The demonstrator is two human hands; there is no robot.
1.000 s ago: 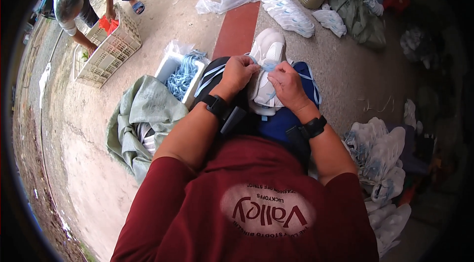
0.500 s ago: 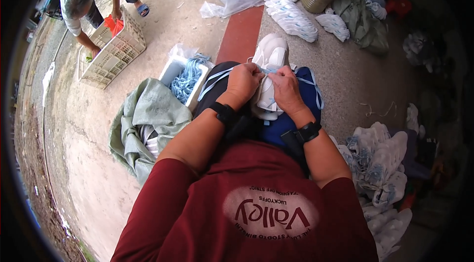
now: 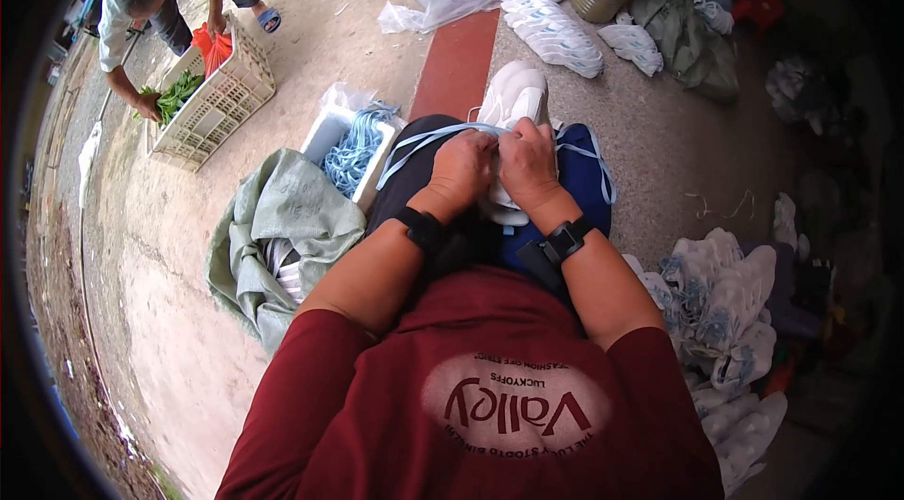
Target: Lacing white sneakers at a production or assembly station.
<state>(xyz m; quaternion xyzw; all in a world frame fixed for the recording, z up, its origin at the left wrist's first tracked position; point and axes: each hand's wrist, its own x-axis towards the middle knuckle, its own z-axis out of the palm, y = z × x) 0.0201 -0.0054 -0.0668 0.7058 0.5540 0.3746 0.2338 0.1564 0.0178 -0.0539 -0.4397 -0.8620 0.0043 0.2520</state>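
Note:
A white sneaker (image 3: 515,97) rests on my lap, toe pointing away from me. My left hand (image 3: 462,170) and my right hand (image 3: 527,163) are pressed close together over its tongue, each pinching the light blue lace (image 3: 421,140). One lace end loops out to the left over my dark trouser leg, the other curves right over a blue cloth (image 3: 581,182). Both wrists carry black bands.
A white box of blue laces (image 3: 354,146) and a green sack (image 3: 278,222) lie at my left. White laced sneakers are piled at my right (image 3: 730,312) and ahead (image 3: 553,29). Far left, a person bends over a white crate (image 3: 215,95) with greens.
My two hands have drawn together over the shoe's tongue, and the lace ends now trail further out to both sides. The person at the crate now holds greens over it.

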